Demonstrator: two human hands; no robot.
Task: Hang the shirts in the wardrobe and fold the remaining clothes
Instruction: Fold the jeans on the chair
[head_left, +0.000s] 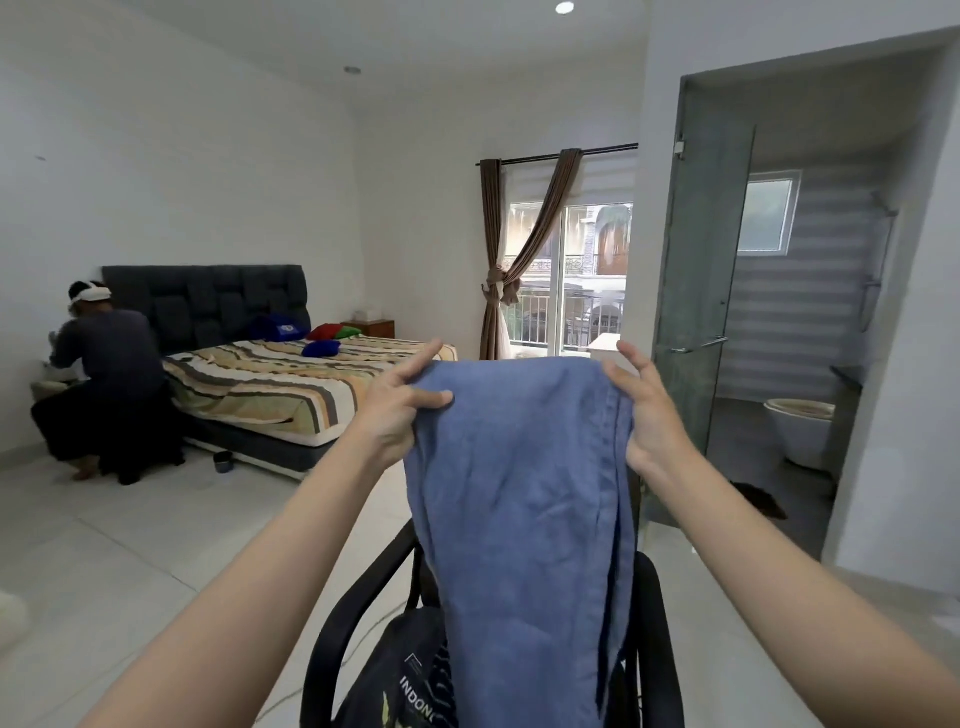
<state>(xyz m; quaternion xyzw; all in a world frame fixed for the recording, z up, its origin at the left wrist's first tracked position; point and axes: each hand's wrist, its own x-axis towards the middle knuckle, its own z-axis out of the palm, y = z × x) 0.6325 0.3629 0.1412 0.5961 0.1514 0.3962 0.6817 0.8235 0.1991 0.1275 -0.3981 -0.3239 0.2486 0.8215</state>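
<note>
I hold a blue cloth garment (519, 493) up in front of me at chest height. It hangs straight down, folded lengthwise. My left hand (400, 400) pinches its top left corner. Its top right corner is gripped by my right hand (649, 410). Below the garment stands a black chair (343, 623) with dark clothes (405, 680) piled on its seat, one with white printed letters. The lower end of the blue garment hangs over that pile.
A bed (270, 384) with a striped cover and coloured cushions stands at the left. A person in dark clothes (104, 379) crouches beside it. A glass door (701, 270) opens to a bathroom at the right. White tiled floor (130, 545) spreads around the chair.
</note>
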